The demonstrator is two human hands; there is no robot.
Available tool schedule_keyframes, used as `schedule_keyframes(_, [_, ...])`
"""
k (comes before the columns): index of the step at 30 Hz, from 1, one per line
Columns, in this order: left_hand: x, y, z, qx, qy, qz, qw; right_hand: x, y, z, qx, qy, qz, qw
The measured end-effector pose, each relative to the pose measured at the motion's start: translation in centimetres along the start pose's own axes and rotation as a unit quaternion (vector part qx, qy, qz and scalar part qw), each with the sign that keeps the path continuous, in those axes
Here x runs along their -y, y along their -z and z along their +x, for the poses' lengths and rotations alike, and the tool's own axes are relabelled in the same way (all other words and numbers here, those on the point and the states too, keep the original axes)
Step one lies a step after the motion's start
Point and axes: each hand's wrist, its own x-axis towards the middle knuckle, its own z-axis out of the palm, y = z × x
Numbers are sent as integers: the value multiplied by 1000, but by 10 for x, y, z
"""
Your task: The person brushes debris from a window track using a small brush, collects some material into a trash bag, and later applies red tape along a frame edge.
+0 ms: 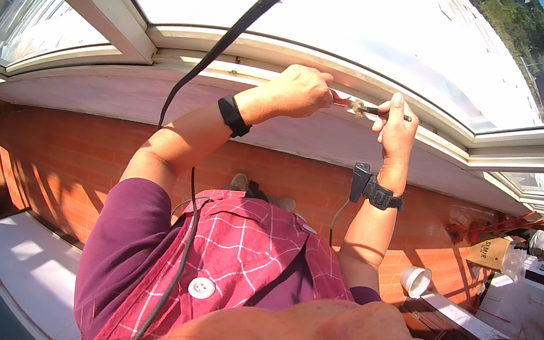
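Note:
My right hand (397,125) grips a thin dark-handled brush (381,113) at the window sill. The brush's pale, frayed tuft (358,107) points towards my left hand (300,90). A small red strip (339,99) comes out between the closed fingers of that hand and nearly meets the tuft. What the strip belongs to is hidden. Both hands are just above the pale track of the window frame (249,70). I wear a black band (233,116) on the left wrist and a strapped black device (383,195) on the right.
A black cable (243,25) hangs down past my left arm. Below the window runs a pale ledge (105,92), above a red tiled floor (262,163). To the right are a white bucket (415,281), a cardboard box (487,251) and red metal bars (509,224).

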Motion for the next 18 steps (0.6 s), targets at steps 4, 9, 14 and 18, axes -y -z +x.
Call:
schedule_keyframes(4, [0, -1, -1, 30, 15, 23, 999, 3, 36, 8, -28, -26, -79, 996])
schedule_keyframes(9, [7, 16, -9, 75, 33, 17, 997, 3, 30, 21, -19, 10, -312, 950])
schedule_keyframes(14, [10, 30, -17, 121, 61, 31, 990, 24, -30, 11, 50, 107, -487, 865])
schedule_keyframes(18, [6, 34, -12, 136, 77, 28, 987, 26, -57, 14, 127, 62, -287, 947])
